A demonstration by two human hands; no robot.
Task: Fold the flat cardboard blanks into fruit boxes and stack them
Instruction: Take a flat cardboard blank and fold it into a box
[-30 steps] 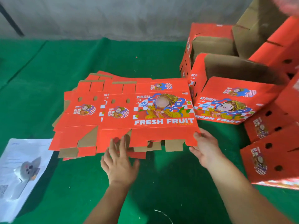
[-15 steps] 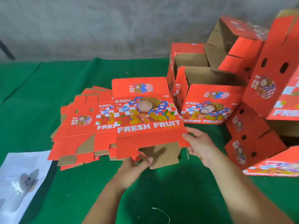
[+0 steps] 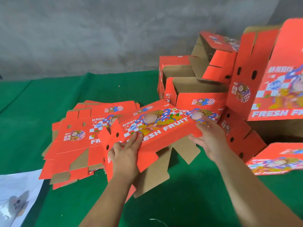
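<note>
Compared with half a second back, you're tilting the blank [image 3: 157, 130] way more now: its right end is riding up and its left end panel is folding upward, where before it was sitting nearly level over the pile. Your left hand [image 3: 126, 154] is now lying on top of the printed face with fingers straight, instead of reaching under the near edge. Your right hand [image 3: 208, 136] is gripping the right end, thumb under and fingers curled over the top, about where it was.

The folded boxes [image 3: 205, 89] are still heaping up toward the right edge of the green surface [image 3: 49, 102], brown insides showing, some leaning on each other. The stack of flat blanks [image 3: 77, 141] is lying left of centre, fanned out unevenly.

The blank you're holding is orange-red with a cartoon figure and "FRESH FRUIT" in white, two dark holes in the raised left panel, and brown flaps hanging off the near edge. It's hovering over the near right side of the stack, just beside the folded boxes.
</note>
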